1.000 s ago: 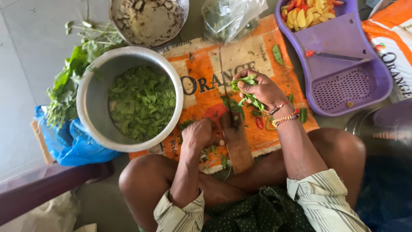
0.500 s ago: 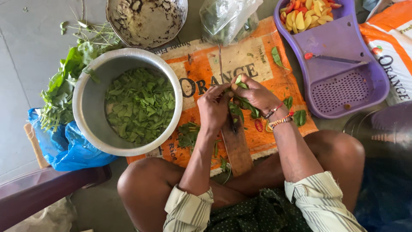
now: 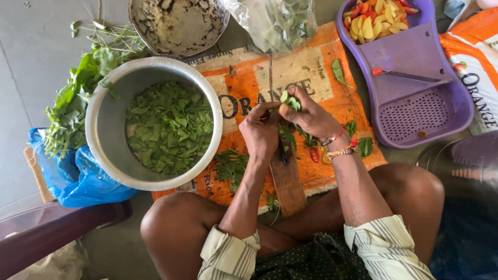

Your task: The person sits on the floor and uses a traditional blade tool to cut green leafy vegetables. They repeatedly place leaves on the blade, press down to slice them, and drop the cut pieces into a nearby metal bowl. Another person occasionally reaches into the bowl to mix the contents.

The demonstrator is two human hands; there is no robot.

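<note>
Grey floor underfoot, an orange sack (image 3: 244, 88) spread out as the work mat. Far left of the grips lies a leafy bunch (image 3: 67, 114), then the steel pot (image 3: 101, 150) full of cut greens. Left hand (image 3: 262, 132), curled closed over the upright blade (image 3: 270, 78) of the wooden cutter (image 3: 287, 181). Right hand (image 3: 311, 116) pinches a small bundle of leaves (image 3: 290, 101) at the blade, wrist bent down. Soft, light, limp stuff, I'd judge: best held low, stems bunched. Off right, a purple tray (image 3: 415, 57).
</note>
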